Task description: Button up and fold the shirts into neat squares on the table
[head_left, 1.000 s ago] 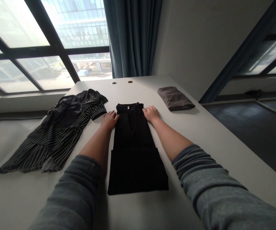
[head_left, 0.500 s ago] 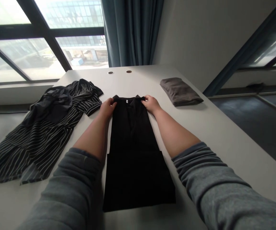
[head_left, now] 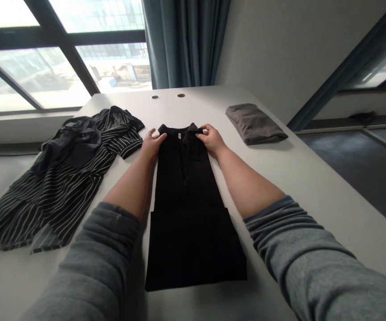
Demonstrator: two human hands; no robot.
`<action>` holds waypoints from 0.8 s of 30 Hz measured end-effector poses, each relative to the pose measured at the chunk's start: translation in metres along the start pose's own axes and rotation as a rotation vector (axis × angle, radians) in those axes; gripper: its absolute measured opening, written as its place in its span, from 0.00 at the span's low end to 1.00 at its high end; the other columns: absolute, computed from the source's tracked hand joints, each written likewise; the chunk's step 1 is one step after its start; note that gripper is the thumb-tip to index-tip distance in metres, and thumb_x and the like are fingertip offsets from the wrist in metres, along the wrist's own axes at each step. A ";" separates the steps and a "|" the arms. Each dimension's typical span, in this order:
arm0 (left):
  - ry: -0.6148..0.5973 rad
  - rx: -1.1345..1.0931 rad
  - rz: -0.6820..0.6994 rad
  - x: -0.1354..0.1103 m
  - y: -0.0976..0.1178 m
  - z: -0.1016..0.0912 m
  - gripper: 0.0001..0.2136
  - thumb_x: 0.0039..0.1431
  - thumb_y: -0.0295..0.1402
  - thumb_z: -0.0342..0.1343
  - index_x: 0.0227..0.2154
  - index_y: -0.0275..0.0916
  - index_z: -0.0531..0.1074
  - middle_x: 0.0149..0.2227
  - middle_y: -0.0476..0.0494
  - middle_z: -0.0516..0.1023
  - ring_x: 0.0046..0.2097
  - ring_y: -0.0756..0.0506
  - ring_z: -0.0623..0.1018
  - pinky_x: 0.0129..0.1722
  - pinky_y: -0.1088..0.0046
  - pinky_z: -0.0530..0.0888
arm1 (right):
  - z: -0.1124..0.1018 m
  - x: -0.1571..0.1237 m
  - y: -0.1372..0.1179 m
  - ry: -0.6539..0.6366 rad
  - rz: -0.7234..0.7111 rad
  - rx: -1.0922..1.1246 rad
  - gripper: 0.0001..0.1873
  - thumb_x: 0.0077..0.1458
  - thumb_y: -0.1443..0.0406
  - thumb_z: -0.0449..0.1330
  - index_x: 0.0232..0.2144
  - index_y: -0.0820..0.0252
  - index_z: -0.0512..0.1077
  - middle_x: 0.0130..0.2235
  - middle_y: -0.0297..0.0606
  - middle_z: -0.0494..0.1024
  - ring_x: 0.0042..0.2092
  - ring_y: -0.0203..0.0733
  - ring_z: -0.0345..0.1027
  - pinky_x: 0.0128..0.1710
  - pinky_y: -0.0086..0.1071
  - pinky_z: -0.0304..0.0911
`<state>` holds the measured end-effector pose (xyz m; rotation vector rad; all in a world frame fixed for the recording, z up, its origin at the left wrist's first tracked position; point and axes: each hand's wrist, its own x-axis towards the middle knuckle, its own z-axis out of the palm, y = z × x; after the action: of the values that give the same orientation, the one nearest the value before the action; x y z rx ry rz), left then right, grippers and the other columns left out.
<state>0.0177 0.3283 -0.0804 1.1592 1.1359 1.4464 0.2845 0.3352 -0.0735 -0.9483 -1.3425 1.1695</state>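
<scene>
- The black collared shirt (head_left: 189,200) lies flat and long on the tabletop (head_left: 193,107), in the lower middle of the frame, with its collar at the far end and a small white neck label (head_left: 179,135) showing.
- The right hand (head_left: 212,140) is at the upper right corner of this shirt. Its grip is closed: thumb and fingers come together and pinch the edge near the collar.
- The left hand (head_left: 152,145) is at the upper left corner of the shirt. Its grip is apart: the fingers are spread and the thumb stands away, and the hand is just beside the collar or touching its edge.
- Both forearms are bare, and gray sleeves (head_left: 313,258) are pushed up near the elbows.
- A black shirt with white stripes (head_left: 68,174) lies crumpled on the left of the tabletop, near the left hand but not touching it.
- A folded gray cloth (head_left: 255,124) lies at the upper right of the tabletop.
- Two small round holes (head_left: 168,96) are in the far part of the tabletop.
- A large window (head_left: 35,76) is at the upper left, and a blue-green curtain (head_left: 186,40) hangs at the top middle.
</scene>
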 end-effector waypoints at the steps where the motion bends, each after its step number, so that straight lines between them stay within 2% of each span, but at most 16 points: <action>1: -0.045 -0.031 0.004 0.000 0.001 0.001 0.33 0.49 0.42 0.73 0.56 0.38 0.70 0.48 0.38 0.83 0.46 0.41 0.84 0.50 0.60 0.81 | 0.001 0.000 -0.001 -0.008 -0.001 0.035 0.26 0.44 0.53 0.71 0.40 0.52 0.64 0.33 0.28 0.79 0.33 0.40 0.74 0.35 0.34 0.71; 4: -0.182 -0.060 0.026 -0.002 0.004 0.003 0.26 0.48 0.44 0.73 0.48 0.36 0.76 0.46 0.40 0.85 0.45 0.41 0.84 0.51 0.60 0.81 | 0.003 0.000 -0.003 -0.016 -0.010 0.092 0.26 0.43 0.53 0.72 0.39 0.52 0.64 0.34 0.27 0.77 0.36 0.39 0.74 0.39 0.35 0.73; 8: -0.183 -0.094 0.067 -0.007 0.006 0.003 0.25 0.49 0.44 0.73 0.48 0.38 0.77 0.45 0.42 0.85 0.45 0.41 0.85 0.51 0.61 0.82 | 0.000 -0.002 -0.008 -0.024 -0.031 0.115 0.23 0.43 0.56 0.71 0.38 0.53 0.64 0.36 0.28 0.77 0.39 0.39 0.74 0.42 0.34 0.72; 14: -0.241 -0.038 0.107 -0.017 0.022 -0.005 0.24 0.52 0.44 0.71 0.49 0.39 0.75 0.43 0.43 0.84 0.45 0.42 0.84 0.49 0.63 0.81 | -0.009 -0.007 -0.023 -0.049 -0.083 0.055 0.20 0.47 0.60 0.68 0.39 0.53 0.64 0.35 0.29 0.76 0.37 0.39 0.72 0.39 0.33 0.71; 16: -0.252 -0.002 0.153 -0.022 0.032 -0.008 0.23 0.53 0.44 0.71 0.48 0.40 0.74 0.43 0.44 0.83 0.46 0.42 0.83 0.49 0.63 0.81 | -0.010 -0.010 -0.031 -0.048 -0.113 0.041 0.23 0.47 0.61 0.68 0.44 0.52 0.64 0.38 0.30 0.77 0.38 0.39 0.72 0.40 0.33 0.72; 20: -0.258 0.062 0.244 -0.035 0.052 -0.012 0.19 0.53 0.42 0.70 0.45 0.40 0.74 0.41 0.47 0.81 0.45 0.44 0.81 0.50 0.65 0.79 | -0.012 -0.019 -0.048 -0.082 -0.176 0.025 0.37 0.46 0.63 0.68 0.58 0.50 0.64 0.44 0.32 0.80 0.43 0.41 0.74 0.46 0.37 0.73; 22: -0.267 0.135 0.270 -0.043 0.059 -0.014 0.18 0.52 0.39 0.70 0.44 0.40 0.74 0.39 0.48 0.80 0.44 0.44 0.81 0.50 0.65 0.78 | -0.013 -0.025 -0.055 -0.101 -0.191 0.002 0.39 0.44 0.64 0.69 0.60 0.52 0.66 0.43 0.32 0.80 0.45 0.42 0.75 0.49 0.39 0.73; 24: -0.274 0.217 0.276 -0.052 0.063 -0.018 0.16 0.52 0.37 0.69 0.42 0.40 0.75 0.37 0.49 0.79 0.42 0.45 0.80 0.49 0.65 0.78 | -0.015 -0.033 -0.061 -0.115 -0.206 -0.050 0.35 0.44 0.65 0.70 0.57 0.55 0.72 0.41 0.32 0.80 0.45 0.43 0.75 0.51 0.41 0.72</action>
<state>-0.0003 0.2660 -0.0270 1.6657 0.9848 1.3356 0.3080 0.2925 -0.0219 -0.7666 -1.5292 1.0491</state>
